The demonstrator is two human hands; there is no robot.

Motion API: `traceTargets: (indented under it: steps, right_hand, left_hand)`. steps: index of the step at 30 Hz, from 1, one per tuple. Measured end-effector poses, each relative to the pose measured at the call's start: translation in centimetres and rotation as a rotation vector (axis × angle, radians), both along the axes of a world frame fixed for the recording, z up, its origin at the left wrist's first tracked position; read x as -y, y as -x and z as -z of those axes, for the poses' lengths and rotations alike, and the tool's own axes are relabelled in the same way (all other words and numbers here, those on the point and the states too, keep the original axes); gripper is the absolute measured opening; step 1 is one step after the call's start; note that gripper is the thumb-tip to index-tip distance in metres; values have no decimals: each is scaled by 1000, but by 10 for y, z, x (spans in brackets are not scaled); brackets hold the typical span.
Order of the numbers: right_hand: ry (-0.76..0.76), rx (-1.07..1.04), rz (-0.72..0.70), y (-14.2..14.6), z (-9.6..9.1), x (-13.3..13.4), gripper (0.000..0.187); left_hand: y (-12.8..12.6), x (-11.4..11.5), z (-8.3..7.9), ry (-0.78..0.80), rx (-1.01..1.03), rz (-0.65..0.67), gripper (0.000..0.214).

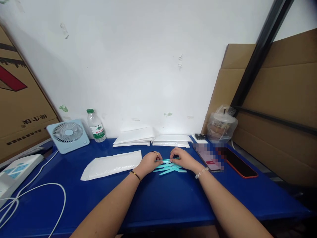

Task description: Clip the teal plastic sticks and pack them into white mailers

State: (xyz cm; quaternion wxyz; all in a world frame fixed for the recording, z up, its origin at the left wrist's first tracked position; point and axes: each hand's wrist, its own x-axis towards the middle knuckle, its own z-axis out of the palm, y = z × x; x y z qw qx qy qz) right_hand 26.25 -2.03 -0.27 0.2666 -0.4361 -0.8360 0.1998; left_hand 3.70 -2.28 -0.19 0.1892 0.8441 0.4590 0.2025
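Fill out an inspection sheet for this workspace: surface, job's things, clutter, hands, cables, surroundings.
Surface: blue table, set against the wall.
Job's things: teal strips in a loose pile between the hands; one white envelope flat to their left.
Clutter: envelope stacks at the back, fan, bottle, two phones, bagged cup, white box at far left.
Hands: left hand and right hand both have fingers on the strips; grip unclear.
Cables: white cable looping over the table's left side.
Surroundings: white wall; cardboard on the right and also on the left.
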Motion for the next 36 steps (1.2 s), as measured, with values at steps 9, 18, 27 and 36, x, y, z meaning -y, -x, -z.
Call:
traceTargets:
  steps: [9,18,27,36]
  right_hand:
    - [-5,-71,76,-15,-2,-16,20]
    - [-17,32,139,-33,-3,-18,21]
    - [41,123,25,-26,-3,-13,14]
    - [131,-38,75,-38,-3,-19,21]
  left_hand:
    - [7,-13,-5,-35,15,-145,24]
    - [11,-19,4,-80,-57,-242,35]
    - [1,-4,-6,-89,-102,-57,22]
    - [12,-11,-9,-47,-54,-81,22]
